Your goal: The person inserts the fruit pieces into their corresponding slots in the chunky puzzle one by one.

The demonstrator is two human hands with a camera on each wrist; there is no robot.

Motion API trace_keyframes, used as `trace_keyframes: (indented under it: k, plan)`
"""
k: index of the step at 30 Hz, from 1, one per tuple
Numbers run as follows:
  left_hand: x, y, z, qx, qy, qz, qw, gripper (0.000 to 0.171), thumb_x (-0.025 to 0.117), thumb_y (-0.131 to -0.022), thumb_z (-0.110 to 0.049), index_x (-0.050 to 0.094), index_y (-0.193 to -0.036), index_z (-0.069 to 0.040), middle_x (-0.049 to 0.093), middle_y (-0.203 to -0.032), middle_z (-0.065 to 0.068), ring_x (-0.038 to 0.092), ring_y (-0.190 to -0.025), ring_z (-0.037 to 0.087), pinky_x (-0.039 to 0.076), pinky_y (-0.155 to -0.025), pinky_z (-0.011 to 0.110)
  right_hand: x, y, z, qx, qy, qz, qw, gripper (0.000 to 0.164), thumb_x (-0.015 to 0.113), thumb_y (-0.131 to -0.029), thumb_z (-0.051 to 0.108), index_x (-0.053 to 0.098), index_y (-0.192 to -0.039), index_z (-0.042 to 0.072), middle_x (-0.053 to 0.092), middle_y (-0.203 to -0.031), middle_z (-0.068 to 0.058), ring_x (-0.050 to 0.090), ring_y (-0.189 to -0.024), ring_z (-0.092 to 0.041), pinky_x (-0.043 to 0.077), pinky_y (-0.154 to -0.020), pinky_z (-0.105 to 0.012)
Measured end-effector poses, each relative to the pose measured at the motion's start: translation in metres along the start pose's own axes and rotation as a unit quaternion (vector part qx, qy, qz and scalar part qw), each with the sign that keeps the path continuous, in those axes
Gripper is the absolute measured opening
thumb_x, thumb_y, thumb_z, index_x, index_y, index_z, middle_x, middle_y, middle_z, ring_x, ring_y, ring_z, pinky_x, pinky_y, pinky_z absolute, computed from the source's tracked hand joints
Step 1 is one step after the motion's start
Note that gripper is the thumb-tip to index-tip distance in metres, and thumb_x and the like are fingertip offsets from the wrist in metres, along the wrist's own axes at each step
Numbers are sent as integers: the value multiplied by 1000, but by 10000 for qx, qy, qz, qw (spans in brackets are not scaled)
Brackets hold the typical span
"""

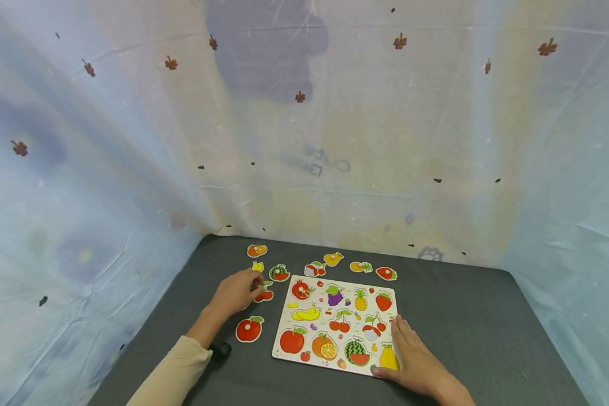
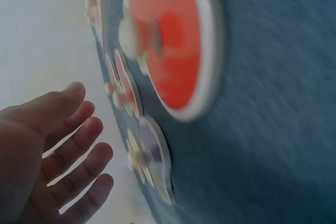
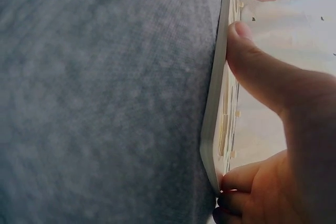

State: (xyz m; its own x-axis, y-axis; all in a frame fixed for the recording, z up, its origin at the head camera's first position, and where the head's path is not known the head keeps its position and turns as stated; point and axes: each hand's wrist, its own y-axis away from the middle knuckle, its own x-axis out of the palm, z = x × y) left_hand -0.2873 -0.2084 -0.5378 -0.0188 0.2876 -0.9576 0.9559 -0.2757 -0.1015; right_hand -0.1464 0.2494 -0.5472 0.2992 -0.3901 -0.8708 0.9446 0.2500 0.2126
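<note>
My left hand [image 1: 237, 292] hovers at the left of a white fruit puzzle board [image 1: 330, 365], above loose knobbed pieces. In the left wrist view its fingers [image 2: 86, 135] are spread and loosely bent, with nothing between them. Nearest to it are a cherry piece [image 1: 268, 295], a banana piece [image 1: 258, 265] and a watermelon piece [image 1: 280, 274]. An apple piece [image 1: 248, 331] lies closer to me. My right hand [image 1: 416, 358] rests at the board's near right corner, its fingers extended along the right edge and the thumb [image 3: 257, 66] touching the near edge.
Beyond the board lie an orange piece [image 1: 254, 252], a pear piece [image 1: 332, 260], a pineapple piece [image 1: 356, 268], a strawberry piece [image 1: 384, 273] and a red-and-white fruit piece [image 1: 310, 271]. A patterned curtain [image 1: 365, 141] encloses the dark grey tabletop [image 1: 467, 327].
</note>
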Motion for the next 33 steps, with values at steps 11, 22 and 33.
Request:
trace_keyframes:
  k: [11, 22, 33]
  plan:
    - [-9, 13, 24, -113, 79, 44, 9999, 13, 82, -98, -31, 73, -103, -22, 66, -97, -7, 66, -88, 13, 57, -81, 45, 0, 3, -2, -155, 17, -119, 9998, 134, 84, -79, 71, 22, -164, -13, 18, -172, -34, 23, -159, -51, 18, -127, -65]
    - [-8, 22, 40, -81, 16, -7, 10000, 15, 82, -98, -33, 72, -103, -22, 63, -94, -9, 62, -84, 11, 55, -78, 43, 0, 3, -3, -172, -12, -140, 9998, 135, 84, -78, 72, 23, -164, -13, 18, -172, -34, 22, -159, -51, 18, -126, -66]
    - [-11, 33, 39, -193, 66, 67, 9998, 15, 83, -97, -30, 69, -97, -24, 60, -90, -9, 57, -79, 10, 53, -75, 41, 2, 1, -2, -212, -55, -142, 9997, 135, 84, -78, 72, 23, -164, -13, 18, -172, -35, 22, -159, -51, 18, -126, -67]
